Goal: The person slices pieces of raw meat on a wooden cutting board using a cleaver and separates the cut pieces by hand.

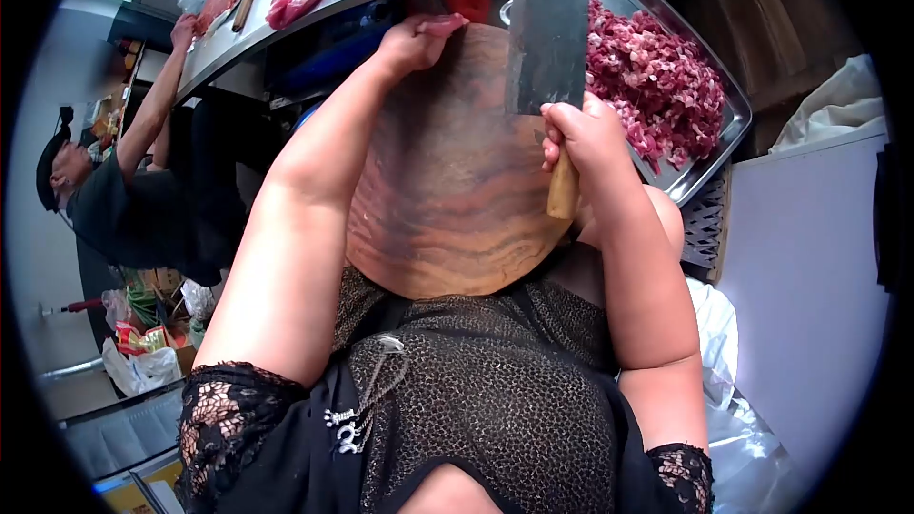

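The left hand (416, 46) pinches the meat (444, 26) at the far edge of the board (457, 171), while the right hand (583, 138) is closed around the cleaver (547, 43) – this meat, if wet, could perhaps slip and fall down

One cleaver (547, 33), one wooden block (457, 181), one metal tray (671, 176), the wearer's two hands (592, 135), one co-worker (124, 205)

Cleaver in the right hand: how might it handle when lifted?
The cleaver is probably blade-heavy, since its broad blade dwarfs the wooden handle. The flat, straight-edged blade should stay stiff and probably won't roll if laid down.
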Demonstrator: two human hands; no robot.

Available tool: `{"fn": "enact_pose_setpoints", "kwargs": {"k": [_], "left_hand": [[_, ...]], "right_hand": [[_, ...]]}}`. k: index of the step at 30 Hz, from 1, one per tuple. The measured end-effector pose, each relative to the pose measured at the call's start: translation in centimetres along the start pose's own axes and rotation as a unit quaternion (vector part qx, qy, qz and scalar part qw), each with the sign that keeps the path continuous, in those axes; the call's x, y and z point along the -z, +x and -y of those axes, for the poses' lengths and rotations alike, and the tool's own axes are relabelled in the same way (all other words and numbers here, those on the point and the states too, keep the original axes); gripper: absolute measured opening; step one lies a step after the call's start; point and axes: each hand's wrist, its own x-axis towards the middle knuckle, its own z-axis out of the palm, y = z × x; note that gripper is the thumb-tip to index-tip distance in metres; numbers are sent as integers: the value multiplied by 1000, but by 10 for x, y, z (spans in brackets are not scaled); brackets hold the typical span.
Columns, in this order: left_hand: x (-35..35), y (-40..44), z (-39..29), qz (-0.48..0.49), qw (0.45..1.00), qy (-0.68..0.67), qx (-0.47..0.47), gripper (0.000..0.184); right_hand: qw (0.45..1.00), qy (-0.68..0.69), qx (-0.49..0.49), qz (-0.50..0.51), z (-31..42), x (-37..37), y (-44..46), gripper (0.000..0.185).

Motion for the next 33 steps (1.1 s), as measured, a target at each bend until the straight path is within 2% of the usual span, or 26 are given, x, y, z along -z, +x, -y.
{"fn": "enact_pose_setpoints", "kwargs": {"k": [1, 2, 3, 4, 6, 7, 8, 10, 11, 12, 14, 15, 16, 18, 19, 20, 22, 23, 24, 26, 28, 29, 32, 33], "left_hand": [[-1, -13, 5, 138, 929, -305, 157, 30], [-24, -33, 31, -24, 997, -48, -59, 34], [-49, -52, 60, -187, 921, 214, -265, 38], [-63, -67, 78, -326, 714, 445, -432, 43], [-74, -94, 96, -227, 736, 442, -460, 43], [-82, -104, 107, -150, 766, 446, -438, 44], [-88, -112, 118, -153, 763, 443, -445, 44], [-100, -128, 138, -107, 801, 422, -412, 39], [-113, -133, 148, -64, 808, 441, -384, 29], [-123, -141, 162, -66, 808, 440, -387, 29], [-135, -153, 184, -151, 762, 449, -440, 25], [-134, -157, 190, -183, 751, 473, -421, 24], [-130, -153, 195, -209, 713, 526, -414, 27], [-119, -120, 228, -287, 539, 679, -407, 55], [-121, -118, 242, -320, 535, 751, -216, 76], [-106, -110, 248, -273, 545, 761, -222, 88], [-89, -103, 236, -342, 539, 706, -307, 84], [-64, -101, 219, -394, 505, 690, -337, 80], [-42, -104, 210, -459, 357, 731, -356, 68], [-17, -107, 209, -518, 384, 744, -175, 55], [-43, -107, 228, -504, 485, 708, -94, 50], [-21, -100, 235, -496, 438, 735, -146, 46], [-18, -87, 255, -506, 542, 627, -241, 27], [-6, -85, 256, -506, 543, 626, -240, 27]], "right_hand": [[1000, 8, -5, 2, 2, -1, -2, 9], [1000, 15, -12, 5, 2, -1, -4, 8], [1000, 13, -9, 15, -3, 2, -3, 8], [1000, 5, -11, 18, -6, 2, -4, 8], [1000, -10, -6, 26, -10, 1, -11, 8], [999, -18, -1, 38, -17, 3, -11, 9], [999, -25, -4, 34, -19, 2, -13, 10], [999, -43, -7, 31, -22, 0, -18, 9], [998, -46, -6, 35, -24, 0, -19, 9], [998, -56, -5, 32, -27, 0, -20, 9], [997, -66, -1, 31, -27, -1, -21, 8], [997, -65, 0, 34, -28, -1, -21, 8], [997, -63, -4, 36, -31, -2, -22, 8], [997, -65, -7, 28, -32, -3, -20, 8], [997, -79, -4, 25, -32, -3, -18, 9], [995, -93, 0, 23, -33, -3, -16, 9], [996, -93, 2, 15, -33, -2, -14, 10], [995, -94, 8, 14, -34, -1, -13, 10], [995, -95, 13, 14, -36, -1, -15, 10], [995, -95, 11, 9, -30, -1, -18, 9], [975, -218, -7, 41, -27, 4, -19, 13], [968, -243, -3, 56, -31, 7, -17, 17], [938, -307, -84, 140, -28, -8, -30, 19], [932, -309, -96, 163, -34, -10, -28, 18]]}}
